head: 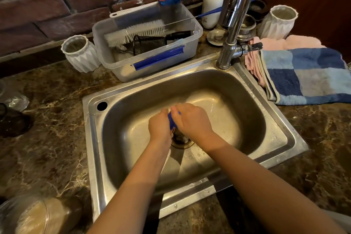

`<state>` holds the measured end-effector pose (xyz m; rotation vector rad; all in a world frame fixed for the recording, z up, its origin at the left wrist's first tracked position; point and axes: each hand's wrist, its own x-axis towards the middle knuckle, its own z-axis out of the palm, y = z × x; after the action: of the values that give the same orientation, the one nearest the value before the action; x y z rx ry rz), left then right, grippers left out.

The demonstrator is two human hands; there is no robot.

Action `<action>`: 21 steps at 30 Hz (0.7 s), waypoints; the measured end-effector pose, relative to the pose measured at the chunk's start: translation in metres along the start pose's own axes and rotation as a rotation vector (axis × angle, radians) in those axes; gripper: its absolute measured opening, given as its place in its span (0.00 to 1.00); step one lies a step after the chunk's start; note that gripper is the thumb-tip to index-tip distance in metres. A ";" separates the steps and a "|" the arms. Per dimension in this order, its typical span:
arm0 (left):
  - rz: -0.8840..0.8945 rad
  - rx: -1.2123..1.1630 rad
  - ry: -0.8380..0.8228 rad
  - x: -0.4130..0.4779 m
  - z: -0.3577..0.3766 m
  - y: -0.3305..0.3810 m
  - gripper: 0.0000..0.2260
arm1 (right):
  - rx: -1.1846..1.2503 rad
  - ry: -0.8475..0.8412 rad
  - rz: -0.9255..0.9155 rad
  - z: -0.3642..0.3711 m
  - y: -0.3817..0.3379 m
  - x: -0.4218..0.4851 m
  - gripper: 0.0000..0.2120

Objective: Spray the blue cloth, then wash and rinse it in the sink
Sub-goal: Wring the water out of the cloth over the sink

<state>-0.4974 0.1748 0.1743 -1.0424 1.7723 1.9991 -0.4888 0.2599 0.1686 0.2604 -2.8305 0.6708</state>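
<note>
A dark brown marbled counter [47,119] runs under a red brick wall [57,2], with a steel sink [281,131] set into it. Behind the sink stand a chrome tap [235,17], a white pump bottle [212,0], two white ribbed cups [80,54] and a clear plastic tub [152,43] holding a white bottle brush [134,32]. A blue patchwork towel [305,76] lies folded on the counter at the right, on top of a pink cloth [273,42].

Both hands are low in the basin, just above the drain [182,141]. The left hand [159,126] and right hand [193,119] are closed tight around the blue cloth [171,121], fingers curled in and pressed together. The cloth is bunched into a short roll between the two fists, only a narrow strip showing; its long axis runs roughly from the far side of the sink toward the person, tilted slightly left at the near end. The basin floor is wet and shiny
</note>
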 end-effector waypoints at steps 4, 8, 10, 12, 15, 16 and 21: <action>0.300 0.192 0.136 -0.001 0.007 -0.011 0.19 | -0.085 -0.184 0.085 0.000 0.001 -0.002 0.10; 0.500 0.337 0.184 -0.003 0.007 -0.016 0.19 | -0.006 -0.326 0.239 -0.004 0.000 -0.001 0.09; 0.547 0.362 0.174 -0.001 0.007 -0.017 0.19 | 0.253 -0.407 0.419 -0.011 0.002 0.000 0.12; 0.579 0.403 0.158 0.001 0.006 -0.019 0.19 | 0.484 -0.445 0.596 -0.011 0.003 0.002 0.13; 0.639 0.455 0.119 0.005 0.005 -0.018 0.19 | 0.710 -0.443 0.852 -0.009 0.004 0.009 0.15; 0.670 0.473 0.103 0.006 0.005 -0.016 0.19 | 0.756 -0.466 0.905 -0.011 0.004 0.012 0.14; 0.798 0.520 0.062 0.009 0.004 -0.006 0.19 | 0.801 -0.612 0.958 -0.019 0.006 0.021 0.11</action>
<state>-0.5014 0.1778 0.1641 -0.2339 2.8300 1.6537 -0.5074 0.2716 0.1882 -1.0096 -2.9057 2.2207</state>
